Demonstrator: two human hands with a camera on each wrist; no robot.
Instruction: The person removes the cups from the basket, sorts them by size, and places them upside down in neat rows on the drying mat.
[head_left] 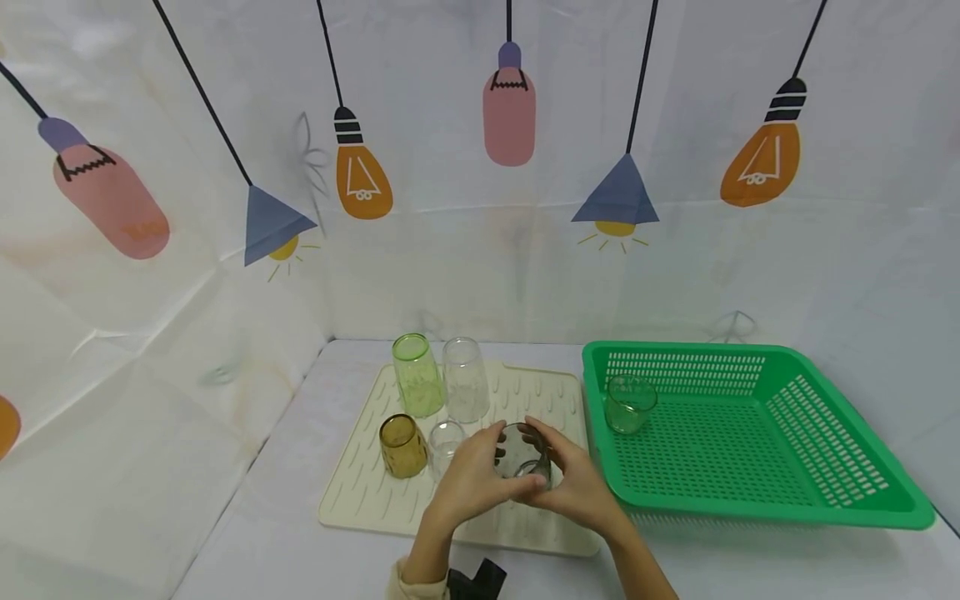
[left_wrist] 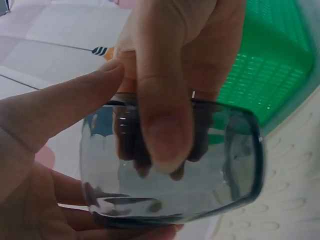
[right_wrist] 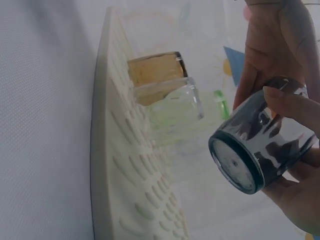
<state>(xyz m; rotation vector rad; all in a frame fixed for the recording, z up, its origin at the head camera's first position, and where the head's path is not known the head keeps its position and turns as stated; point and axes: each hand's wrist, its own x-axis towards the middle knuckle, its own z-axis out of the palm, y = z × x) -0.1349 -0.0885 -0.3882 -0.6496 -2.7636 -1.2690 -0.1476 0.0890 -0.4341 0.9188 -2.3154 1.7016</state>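
Both hands hold a grey-tinted glass tumbler (head_left: 519, 454) above the drying mat (head_left: 517, 533). My left hand (head_left: 480, 479) grips it from the left and my right hand (head_left: 573, 483) from the right, thumbs on the near side. In the right wrist view the tumbler (right_wrist: 265, 137) is tilted, clear of the mat, its thick base facing the camera. Beside the left hand a short clear glass (head_left: 446, 442) is partly hidden. An amber glass (head_left: 403, 448), a tall green glass (head_left: 418, 379) and a tall clear glass (head_left: 466, 383) stand on the mat.
To the right of the mat is a green plastic basket (head_left: 750, 496), with a green glass (head_left: 630, 404) at its left end. A white wall covering (head_left: 450, 275) printed with hanging lamps rises behind the white table (head_left: 262, 517).
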